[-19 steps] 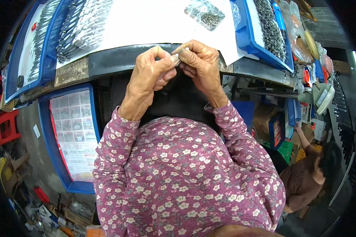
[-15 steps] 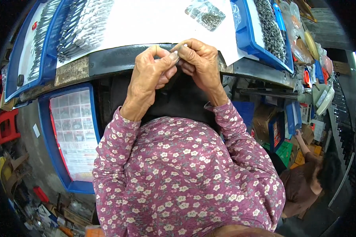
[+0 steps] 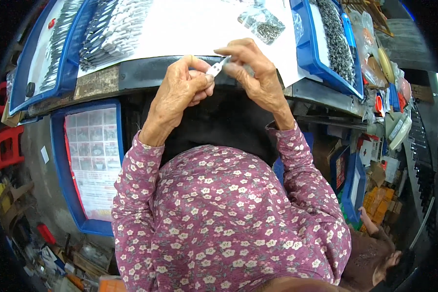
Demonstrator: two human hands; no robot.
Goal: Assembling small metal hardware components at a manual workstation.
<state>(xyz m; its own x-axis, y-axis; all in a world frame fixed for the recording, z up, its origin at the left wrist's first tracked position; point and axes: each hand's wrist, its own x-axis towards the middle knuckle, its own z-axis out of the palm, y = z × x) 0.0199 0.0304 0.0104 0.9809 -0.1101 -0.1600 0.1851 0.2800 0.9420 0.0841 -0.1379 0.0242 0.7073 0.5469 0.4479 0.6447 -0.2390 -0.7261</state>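
My left hand (image 3: pixel 182 87) pinches a small white piece with dark holes (image 3: pixel 215 68) between thumb and forefinger, just above the table's front edge. A thin grey tip sticks out of the piece toward my right hand. My right hand (image 3: pixel 255 70) is close to that tip, its thumb and forefinger apart and slightly smeared by motion. Nothing can be made out in its fingers. Beyond my left hand lies a stack of white and dark slim pieces (image 3: pixel 124 31). A clear bag of small metal parts (image 3: pixel 267 33) lies on the white sheet (image 3: pixel 194 29) beyond my right hand.
A blue tray of slim metal pieces (image 3: pixel 63 73) stands at the left, a blue tray of small dark parts (image 3: pixel 316 65) at the right. Below the table's left side is another blue tray (image 3: pixel 63 160). A red stool (image 3: pixel 7 148) stands far left; a co-worker (image 3: pixel 370 253) is at lower right.
My right hand has drawn away to the right and its fingers have spread. The white piece, hidden between both hands before, now shows in my left hand. The view has shifted slightly.
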